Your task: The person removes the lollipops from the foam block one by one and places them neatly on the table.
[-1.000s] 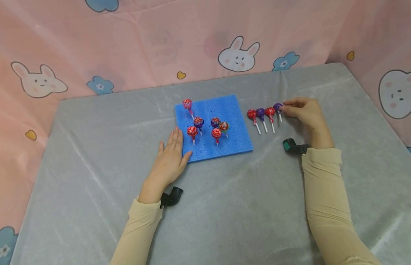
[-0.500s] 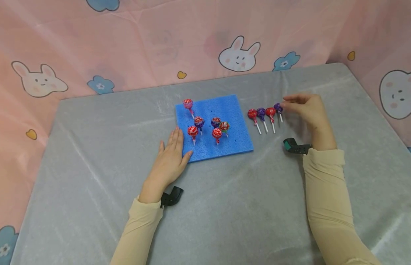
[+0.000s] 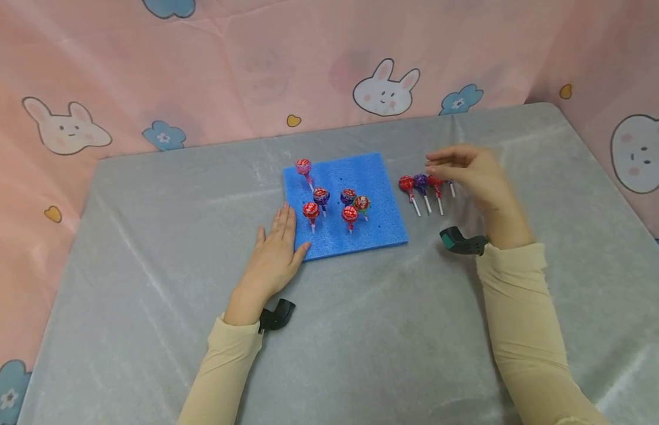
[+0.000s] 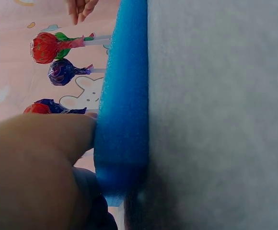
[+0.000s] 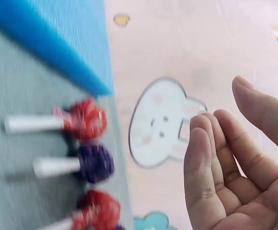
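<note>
My left hand (image 3: 273,254) lies flat with straight fingers along the left edge of a blue foam board (image 3: 377,233). Several wrapped lollipops stand upright in it: a pink one (image 3: 303,167) at the back corner, others red, purple and green, such as the green one (image 3: 362,204). Right of the board a row of lollipops lies on the table: a red one (image 3: 406,184), a purple one (image 3: 420,182), another red one (image 3: 436,186), and a fourth mostly hidden behind my right hand (image 3: 478,177). That hand hovers over the row, fingers loosely bent, nothing between thumb and fingertips in the right wrist view.
A grey cloth covers the table (image 3: 361,330). A pink curtain (image 3: 228,77) printed with rabbits and flowers hangs along the back and sides. Small dark holes dot the foam board. Each wrist carries a black camera, such as the right one (image 3: 462,242).
My right hand has left the purple lollipop at the row's right end and moved left, above the row. My left hand has stayed on the board's edge.
</note>
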A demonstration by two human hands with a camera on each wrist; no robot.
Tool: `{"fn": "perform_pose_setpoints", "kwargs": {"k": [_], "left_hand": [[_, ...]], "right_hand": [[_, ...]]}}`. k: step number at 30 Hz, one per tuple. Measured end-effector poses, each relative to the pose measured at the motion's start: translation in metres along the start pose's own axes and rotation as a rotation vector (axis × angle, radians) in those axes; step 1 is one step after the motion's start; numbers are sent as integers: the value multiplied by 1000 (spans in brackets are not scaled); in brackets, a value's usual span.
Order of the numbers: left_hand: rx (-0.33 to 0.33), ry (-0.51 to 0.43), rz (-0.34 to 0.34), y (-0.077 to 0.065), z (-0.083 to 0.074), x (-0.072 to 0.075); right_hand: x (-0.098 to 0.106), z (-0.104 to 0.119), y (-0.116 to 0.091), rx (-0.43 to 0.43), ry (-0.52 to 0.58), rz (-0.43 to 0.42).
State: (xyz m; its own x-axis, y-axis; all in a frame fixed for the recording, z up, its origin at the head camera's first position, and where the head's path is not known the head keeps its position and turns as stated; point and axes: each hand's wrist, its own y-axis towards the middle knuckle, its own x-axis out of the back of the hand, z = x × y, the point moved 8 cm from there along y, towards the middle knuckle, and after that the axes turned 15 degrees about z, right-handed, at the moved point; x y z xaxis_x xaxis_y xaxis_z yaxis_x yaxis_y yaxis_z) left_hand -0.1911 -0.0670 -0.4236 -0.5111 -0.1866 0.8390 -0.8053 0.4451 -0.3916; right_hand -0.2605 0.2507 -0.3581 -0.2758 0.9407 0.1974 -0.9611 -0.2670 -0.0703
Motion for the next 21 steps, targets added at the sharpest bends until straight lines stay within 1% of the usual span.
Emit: {"fn": "perform_pose_setpoints", "kwargs": {"k": [5,9,13,21], "left_hand": [[2,9,-2,0,0,0],[4,7,-3,1,-1,0],[11,10,2,1,-1,0],[15,13,4,1,-1,0]], "right_hand": [[-22,5,6,28,-28,85],[-39,8,10,60,-16,160],[-50,9,12,66,-21,200],[-66,5,14,35,-38,242]]}}
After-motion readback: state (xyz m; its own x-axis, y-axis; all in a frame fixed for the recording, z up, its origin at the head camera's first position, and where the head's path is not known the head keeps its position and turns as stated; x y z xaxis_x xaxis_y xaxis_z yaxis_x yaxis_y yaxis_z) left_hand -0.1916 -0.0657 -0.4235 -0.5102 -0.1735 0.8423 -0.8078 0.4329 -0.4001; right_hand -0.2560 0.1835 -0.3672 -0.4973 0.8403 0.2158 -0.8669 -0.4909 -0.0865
